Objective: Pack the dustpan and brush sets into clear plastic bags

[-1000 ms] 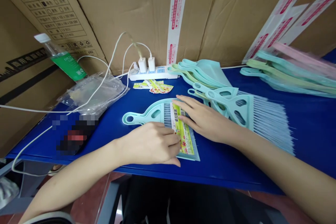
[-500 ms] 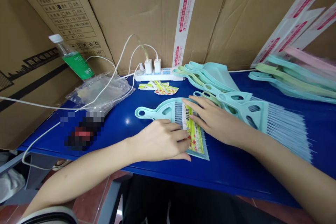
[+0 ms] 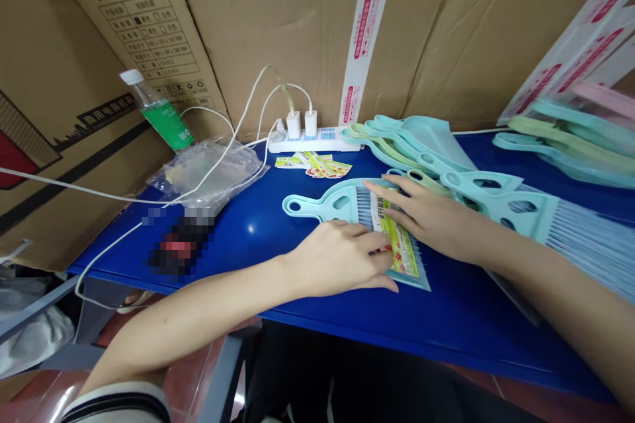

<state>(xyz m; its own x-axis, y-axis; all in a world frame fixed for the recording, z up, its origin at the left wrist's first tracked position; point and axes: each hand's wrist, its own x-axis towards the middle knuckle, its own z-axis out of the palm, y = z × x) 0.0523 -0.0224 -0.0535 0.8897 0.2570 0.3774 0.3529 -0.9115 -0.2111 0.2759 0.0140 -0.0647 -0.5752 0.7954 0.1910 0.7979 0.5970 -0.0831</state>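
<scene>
While the left grip (image 3: 342, 259) curls over the lower end of a printed paper card (image 3: 399, 248), its 4 fingers lie together on the card's face and the thumb reaches the edge below; whether that thumb truly pinches, I cannot tell. The right grip (image 3: 426, 218) is open, its fingers spread across the card's upper end and clamped on nothing. The card, yellow-green with red flowers, sits on the pale blue bristles (image 3: 364, 206) of a mint plastic hand brush (image 3: 327, 203), whose handle points left along the blue desk (image 3: 471, 320). Even pressure from 2 hands looks like the sound way to treat a card on springy bristles, since force at 1 corner would probably let it skew or slip. Both wrists sit low, and the left forearm (image 3: 188, 317) and right forearm (image 3: 560, 291) come in from opposite sides, meeting in a shallow V over the brush. Farther out, stacked mint dustpans (image 3: 417, 142) and a long-bristled broom head (image 3: 580, 238) lie beyond the right grip, while loose labels (image 3: 317, 166) sit near a white power strip (image 3: 312, 141).
</scene>
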